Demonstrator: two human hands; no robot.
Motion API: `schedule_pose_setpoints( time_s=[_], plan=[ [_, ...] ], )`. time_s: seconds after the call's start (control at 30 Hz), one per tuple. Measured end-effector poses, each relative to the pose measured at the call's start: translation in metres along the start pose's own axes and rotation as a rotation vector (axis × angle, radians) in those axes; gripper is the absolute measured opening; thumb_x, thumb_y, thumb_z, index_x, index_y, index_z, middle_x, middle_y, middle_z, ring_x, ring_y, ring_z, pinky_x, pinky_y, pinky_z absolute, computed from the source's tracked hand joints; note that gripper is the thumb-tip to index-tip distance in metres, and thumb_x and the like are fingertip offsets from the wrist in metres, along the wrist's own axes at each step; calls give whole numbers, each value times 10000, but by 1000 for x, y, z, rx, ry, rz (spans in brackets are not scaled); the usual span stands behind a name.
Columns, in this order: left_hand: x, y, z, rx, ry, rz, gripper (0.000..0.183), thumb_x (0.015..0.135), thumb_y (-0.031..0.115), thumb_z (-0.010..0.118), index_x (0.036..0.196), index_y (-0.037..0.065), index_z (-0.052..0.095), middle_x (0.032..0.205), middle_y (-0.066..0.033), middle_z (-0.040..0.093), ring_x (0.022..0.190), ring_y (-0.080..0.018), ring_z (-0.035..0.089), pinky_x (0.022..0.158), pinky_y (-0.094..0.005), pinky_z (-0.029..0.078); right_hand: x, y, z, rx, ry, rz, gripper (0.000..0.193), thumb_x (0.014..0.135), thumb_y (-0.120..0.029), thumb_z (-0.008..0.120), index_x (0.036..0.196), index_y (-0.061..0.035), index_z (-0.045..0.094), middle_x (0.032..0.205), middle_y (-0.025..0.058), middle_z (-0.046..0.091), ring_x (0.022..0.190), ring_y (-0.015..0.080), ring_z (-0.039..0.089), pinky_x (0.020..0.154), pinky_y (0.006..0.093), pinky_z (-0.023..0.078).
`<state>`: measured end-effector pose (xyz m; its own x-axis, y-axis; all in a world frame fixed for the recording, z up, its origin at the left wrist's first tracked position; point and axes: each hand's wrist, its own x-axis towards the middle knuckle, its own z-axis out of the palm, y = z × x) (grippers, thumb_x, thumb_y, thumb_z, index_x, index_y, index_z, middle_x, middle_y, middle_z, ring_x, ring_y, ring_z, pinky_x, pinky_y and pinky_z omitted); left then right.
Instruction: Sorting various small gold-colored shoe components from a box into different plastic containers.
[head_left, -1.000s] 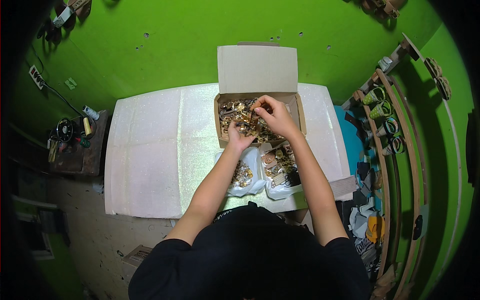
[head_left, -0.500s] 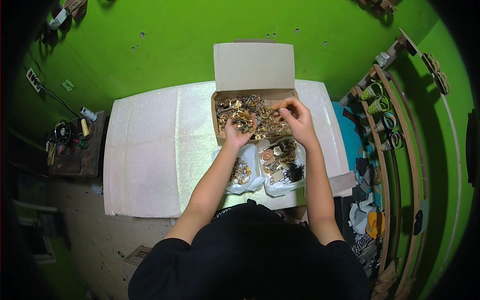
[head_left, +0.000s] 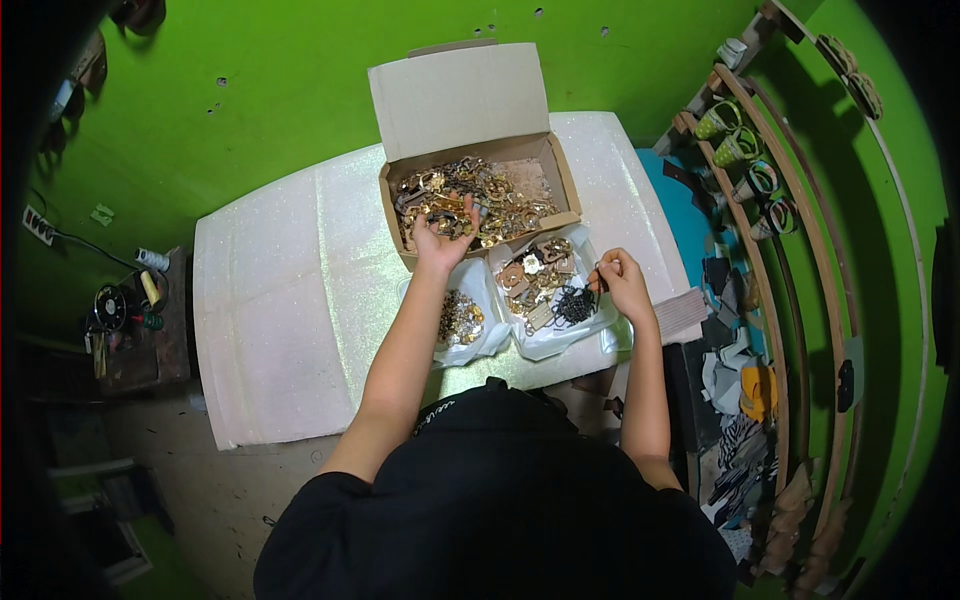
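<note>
My left hand [head_left: 447, 246] is palm up over the near side of an open cardboard box [head_left: 565, 185], its fingers curved around a small heap of metal buckles [head_left: 440, 224]. Loose gold, silver and dark metal fittings [head_left: 497, 190] fill most of the box. My right hand [head_left: 624, 285] is pinched at the right rim of a plastic-lined tub [head_left: 548, 344]; a small dark piece shows at its fingertips, too small to name. Inside that tub lie metal fittings, tan pieces and a clump of black pieces [head_left: 576, 307]. Beside it, another lined tub [head_left: 480, 348] holds small gold and silver fittings [head_left: 459, 319].
The box lid [head_left: 460, 100] stands raised against the green wall. Pale glittery sheeting [head_left: 265, 300] covers the table. A wooden rack [head_left: 745, 215] with sandals and fabric scraps [head_left: 740, 440] line the right. At left, a small dark table [head_left: 160, 345] bears thread spools.
My right hand has moved from over the box toward me to the right tub's rim. My left hand stays palm up over the box. The whole view has shifted and tilted.
</note>
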<state>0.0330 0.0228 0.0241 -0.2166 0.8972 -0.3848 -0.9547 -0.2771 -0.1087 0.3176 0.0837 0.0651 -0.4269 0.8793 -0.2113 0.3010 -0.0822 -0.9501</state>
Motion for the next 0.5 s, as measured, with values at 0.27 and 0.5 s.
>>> schedule_pose_setpoints(
  time_s=[0.27, 0.5],
  plan=[
    [4, 1, -5, 71, -32, 10, 459, 868, 344, 241, 1048, -12, 467, 1083, -173, 476, 1001, -276, 496, 819, -431, 425, 0, 20, 0, -77, -10, 7, 55, 813, -53, 484, 822, 2, 480, 662, 77, 590, 567, 106, 549, 515, 228, 424],
    [1, -1, -3, 44, 8, 21, 391, 856, 290, 311, 1060, -5, 467, 1064, -114, 521, 1022, -268, 490, 840, -450, 409, 9, 34, -1, -782, -149, 37, 122, 724, -107, 575, 771, 0, 608, 719, 158, 608, 657, 261, 592, 633, 330, 461]
  ],
)
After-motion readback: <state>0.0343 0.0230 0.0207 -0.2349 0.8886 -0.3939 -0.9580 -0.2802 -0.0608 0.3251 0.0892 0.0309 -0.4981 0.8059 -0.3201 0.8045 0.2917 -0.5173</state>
